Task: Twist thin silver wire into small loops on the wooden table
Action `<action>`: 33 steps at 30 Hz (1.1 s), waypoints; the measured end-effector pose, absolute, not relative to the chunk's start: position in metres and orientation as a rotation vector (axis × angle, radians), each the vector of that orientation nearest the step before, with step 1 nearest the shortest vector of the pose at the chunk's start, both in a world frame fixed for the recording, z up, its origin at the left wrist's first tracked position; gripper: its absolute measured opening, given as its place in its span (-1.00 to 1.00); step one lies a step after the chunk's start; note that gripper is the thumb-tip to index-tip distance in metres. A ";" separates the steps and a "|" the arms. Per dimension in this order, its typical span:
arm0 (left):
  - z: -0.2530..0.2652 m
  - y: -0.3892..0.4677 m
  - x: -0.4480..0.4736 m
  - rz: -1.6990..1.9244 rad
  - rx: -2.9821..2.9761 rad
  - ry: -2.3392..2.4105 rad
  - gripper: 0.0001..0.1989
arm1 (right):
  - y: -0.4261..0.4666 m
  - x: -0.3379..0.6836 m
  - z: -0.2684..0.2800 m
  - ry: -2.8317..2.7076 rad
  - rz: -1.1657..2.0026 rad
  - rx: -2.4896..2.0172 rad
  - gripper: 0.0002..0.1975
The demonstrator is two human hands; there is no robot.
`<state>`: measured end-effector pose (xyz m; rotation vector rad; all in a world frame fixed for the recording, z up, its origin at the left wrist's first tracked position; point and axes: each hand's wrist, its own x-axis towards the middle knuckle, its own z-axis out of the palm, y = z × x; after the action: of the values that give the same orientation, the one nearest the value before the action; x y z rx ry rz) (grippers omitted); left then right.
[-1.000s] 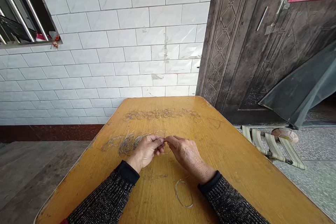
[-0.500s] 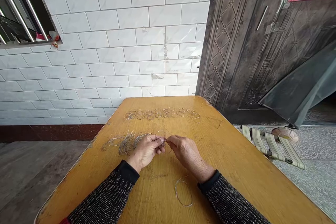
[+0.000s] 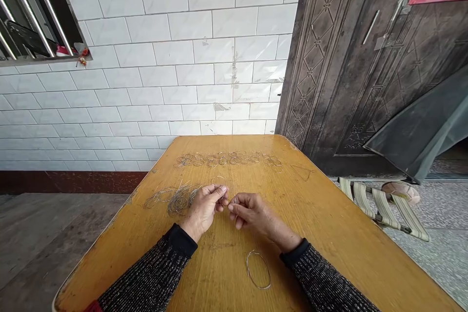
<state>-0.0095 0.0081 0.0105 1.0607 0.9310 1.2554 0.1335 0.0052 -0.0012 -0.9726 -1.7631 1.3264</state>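
Observation:
Over the middle of the table, my left hand (image 3: 205, 207) pinches a thin wire loop (image 3: 218, 177) between thumb and fingers. Close beside it on the right, my right hand (image 3: 252, 212) is closed, thumb against forefinger, on what looks like the wire's end. A tangled pile of thin wire (image 3: 179, 198) lies just left of and behind my left hand, which hides part of it. Nearer to me, a single wire ring (image 3: 258, 270) rests on the wood by my right forearm. Along the far part of the table runs a row of several coiled wire rings (image 3: 223, 158).
The wooden table (image 3: 307, 229) reaches to a white tiled wall (image 3: 153, 78). A dark carved door (image 3: 329, 83) stands to the right, with a grey sheet (image 3: 431, 117) hanging from it. A striped-webbing stool (image 3: 383, 207) is beside the table's right edge. A loose wire (image 3: 302, 171) lies far right.
My right hand has turned and drawn slightly away from my left, its thumb now showing. My left hand still pinches the wire. The whole view has shifted a little.

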 end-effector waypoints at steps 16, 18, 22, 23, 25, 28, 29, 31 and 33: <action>0.008 -0.005 0.003 1.011 1.762 1.186 -0.73 | 0.006 0.148 0.015 -1.889 0.581 -0.940 -0.70; 0.008 -0.005 0.003 0.990 1.846 1.185 -0.80 | 0.005 0.146 0.015 -1.825 0.668 -0.968 -0.62; 0.008 -0.004 0.002 0.990 1.819 1.129 -0.82 | 0.007 0.143 0.014 -1.647 0.924 -1.007 -0.59; 0.008 -0.005 0.002 0.993 1.784 1.108 -0.82 | 0.008 0.143 0.014 -1.613 0.986 -1.011 -0.59; 0.008 -0.006 0.003 0.994 1.704 1.072 -0.81 | 0.010 0.142 0.012 -1.548 1.117 -1.008 -0.57; 0.009 -0.008 0.005 0.988 1.608 1.044 -0.79 | 0.013 0.141 0.007 -1.469 1.279 -0.970 -0.58; 0.009 -0.009 0.005 0.982 1.591 1.039 -0.79 | 0.014 0.141 0.006 -1.448 1.316 -0.957 -0.59; 0.009 -0.009 0.006 0.973 1.573 1.036 -0.79 | 0.015 0.141 0.003 -1.415 1.359 -0.944 -0.60; 0.009 -0.009 0.006 0.965 1.557 1.036 -0.79 | 0.016 0.140 0.002 -1.397 1.376 -0.946 -0.60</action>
<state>0.0058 -0.0093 0.0086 1.5571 1.0361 0.9655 0.1400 0.0158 0.0019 -0.9461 -1.3970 1.3762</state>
